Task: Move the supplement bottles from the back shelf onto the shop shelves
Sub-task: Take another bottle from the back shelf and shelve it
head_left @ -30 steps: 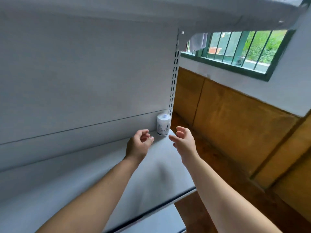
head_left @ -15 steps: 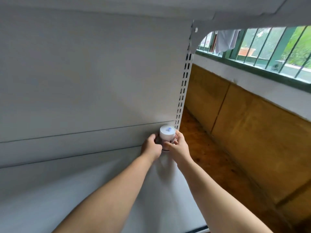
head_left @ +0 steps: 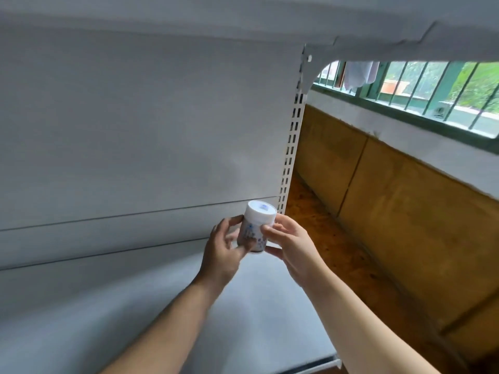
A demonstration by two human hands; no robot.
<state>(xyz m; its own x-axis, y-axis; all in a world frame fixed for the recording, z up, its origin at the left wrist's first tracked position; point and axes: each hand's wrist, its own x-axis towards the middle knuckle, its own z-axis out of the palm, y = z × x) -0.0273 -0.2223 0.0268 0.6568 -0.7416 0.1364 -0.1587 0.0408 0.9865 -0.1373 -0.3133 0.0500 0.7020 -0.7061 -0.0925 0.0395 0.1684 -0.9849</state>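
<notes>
A small white supplement bottle (head_left: 256,222) with a white cap and a blue-printed label is held just above the far right corner of the grey shelf (head_left: 135,306). My left hand (head_left: 224,252) grips its left side and my right hand (head_left: 289,244) grips its right side. The bottle leans slightly, its cap toward the back panel. My fingers cover much of the label.
A slotted white upright (head_left: 291,147) marks the shelf's right end, with a bracket and another shelf (head_left: 243,12) overhead. To the right are a brown floor (head_left: 337,238), wooden wall panels (head_left: 405,211) and a green barred window (head_left: 432,85).
Both hands reached to the bottle standing in the shelf's back corner, closed on it and lifted it off the shelf toward me.
</notes>
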